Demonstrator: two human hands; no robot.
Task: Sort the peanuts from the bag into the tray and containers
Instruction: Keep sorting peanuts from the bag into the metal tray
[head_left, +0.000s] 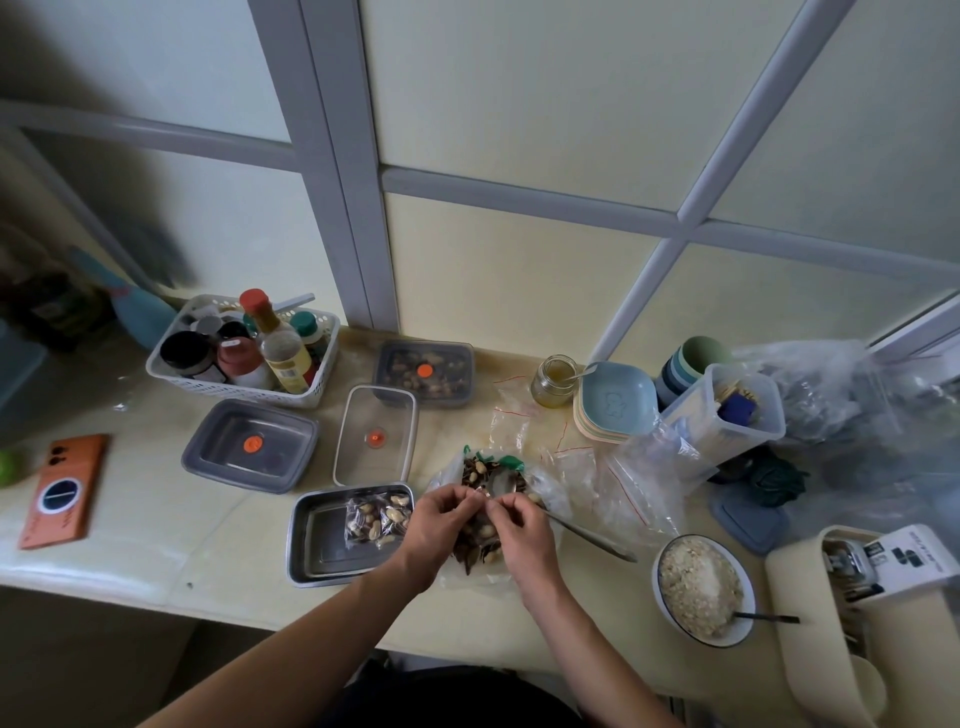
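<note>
Stage: partway, by the look of it | left hand (441, 525) and right hand (522, 535) pinch the bag (545, 493) on the desk (182, 545), most peanuts (480, 467) inside | tray (306, 566) holds a few | far container (423, 371) part-filled | near container (249, 452) empty | much sorting left

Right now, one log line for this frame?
left hand, right hand: fingers pinched together over bag, item unclear | tray: holds peanut packets

The tray (298, 540) you have at the near edge of the counter (156, 519) is grey metal with a dull shine. The bag (550, 488) beside it is thin clear plastic, crinkled and glossy. The grey container (205, 441) behind the tray looks like matt plastic. The counter is smooth, cream and slightly glossy.
</note>
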